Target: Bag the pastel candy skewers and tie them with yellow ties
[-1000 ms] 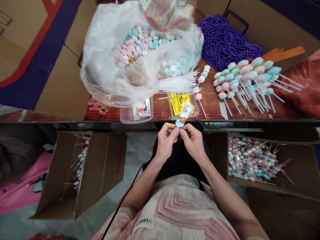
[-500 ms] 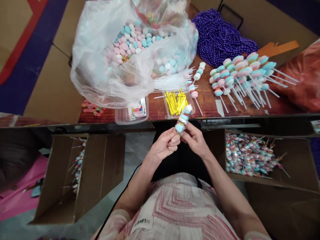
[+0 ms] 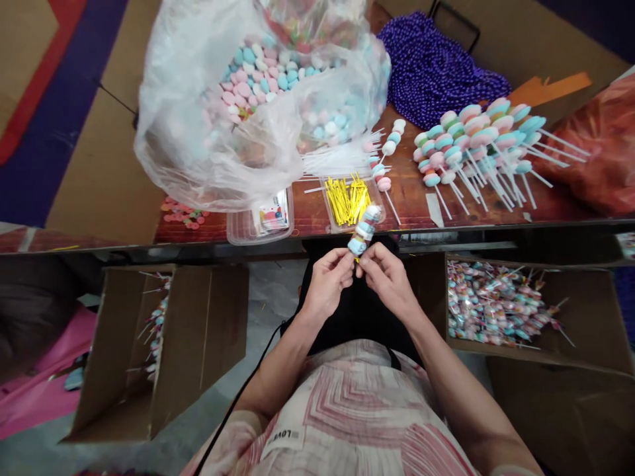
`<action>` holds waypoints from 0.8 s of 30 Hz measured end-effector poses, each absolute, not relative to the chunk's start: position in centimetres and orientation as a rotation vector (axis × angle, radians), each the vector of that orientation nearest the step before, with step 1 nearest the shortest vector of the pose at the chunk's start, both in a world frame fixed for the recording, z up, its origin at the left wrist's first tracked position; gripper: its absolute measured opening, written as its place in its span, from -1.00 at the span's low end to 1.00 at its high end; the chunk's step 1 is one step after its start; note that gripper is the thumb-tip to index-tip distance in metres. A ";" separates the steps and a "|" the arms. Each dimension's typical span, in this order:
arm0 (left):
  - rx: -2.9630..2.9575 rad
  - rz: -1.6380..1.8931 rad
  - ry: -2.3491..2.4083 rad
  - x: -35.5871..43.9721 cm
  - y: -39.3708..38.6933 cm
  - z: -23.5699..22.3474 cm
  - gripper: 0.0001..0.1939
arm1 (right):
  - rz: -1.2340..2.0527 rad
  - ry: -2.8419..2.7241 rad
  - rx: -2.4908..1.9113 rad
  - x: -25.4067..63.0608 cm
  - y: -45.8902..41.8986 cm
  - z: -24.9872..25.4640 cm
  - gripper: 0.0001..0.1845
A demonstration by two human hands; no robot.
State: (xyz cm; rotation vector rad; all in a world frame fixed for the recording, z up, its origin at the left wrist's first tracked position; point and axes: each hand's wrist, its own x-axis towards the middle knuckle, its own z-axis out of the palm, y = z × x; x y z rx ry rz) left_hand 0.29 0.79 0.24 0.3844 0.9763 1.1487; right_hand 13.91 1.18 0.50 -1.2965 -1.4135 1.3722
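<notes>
My left hand (image 3: 327,281) and my right hand (image 3: 387,274) meet over my lap, just below the table's front edge. Both pinch the lower end of a wrapped candy skewer (image 3: 364,228) of pink, white and blue discs in clear film, which points up and away from me. A bit of yellow twist tie shows between my fingertips. Directly beyond it a small clear tray of yellow twist ties (image 3: 347,198) sits on the wooden table (image 3: 317,218).
A big clear bag of pastel candies (image 3: 258,99) and purple beads (image 3: 436,66) fill the table's back. Unwrapped skewers (image 3: 476,142) lie at the right, white sticks (image 3: 337,158) in the middle. A cardboard box of wrapped skewers (image 3: 496,304) stands at my right, another box (image 3: 159,324) at my left.
Half a second ago my left hand had loosened below the skewer; now its fingertips pinch the skewer's base again beside my right hand. The skewer stays upright.
</notes>
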 end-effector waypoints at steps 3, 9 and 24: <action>0.232 1.100 0.931 0.1 1.5 0.6 -0.63 | 0.943 -1.602 -1.275 13.9 0.6 -0.1 -0.84; 0.133 1.025 0.853 0.4 1.2 1.3 -0.61 | 0.490 -1.862 -1.196 14.0 0.8 -1.0 -0.79; 0.828 0.987 0.954 4.1 -0.6 -0.5 -0.41 | 0.939 -1.120 -1.495 17.3 -3.4 0.8 -0.82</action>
